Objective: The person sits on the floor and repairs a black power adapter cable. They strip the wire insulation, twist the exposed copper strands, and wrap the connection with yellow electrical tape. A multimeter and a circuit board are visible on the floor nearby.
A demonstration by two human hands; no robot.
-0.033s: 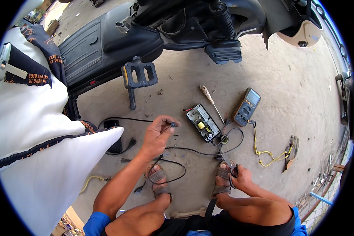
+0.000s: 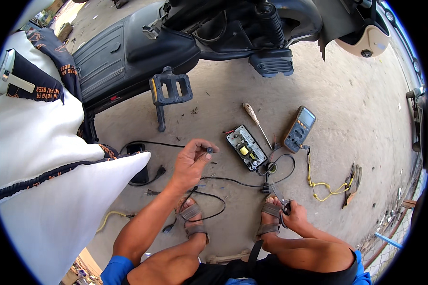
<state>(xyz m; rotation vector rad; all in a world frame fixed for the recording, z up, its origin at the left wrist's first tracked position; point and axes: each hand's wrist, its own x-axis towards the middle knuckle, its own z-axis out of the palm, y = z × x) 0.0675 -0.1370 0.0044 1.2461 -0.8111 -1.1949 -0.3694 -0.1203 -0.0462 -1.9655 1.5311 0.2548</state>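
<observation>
My left hand (image 2: 191, 160) is closed over the floor in the middle, thumb and fingers pinching the dark end of a black cable (image 2: 164, 144). That cable runs in from the left, and its stretch inside the hand is hidden. Low on the right, my right hand (image 2: 295, 214) grips the dark handles of a pair of scissors (image 2: 277, 191), whose blades point up and left near my right sandal. Ahead of the hands lies a black charger case (image 2: 250, 160) without its cover, its circuit board showing. A screwdriver (image 2: 257, 124) with a pale handle rests beside it.
A multimeter (image 2: 299, 129) lies right of the case, with yellow leads (image 2: 318, 187) and pliers (image 2: 352, 187) nearby. Black cords (image 2: 223, 205) loop near my feet. A scooter (image 2: 142, 61) with a pedal (image 2: 171, 90) stands ahead; white cloth (image 2: 38, 137) covers the left side.
</observation>
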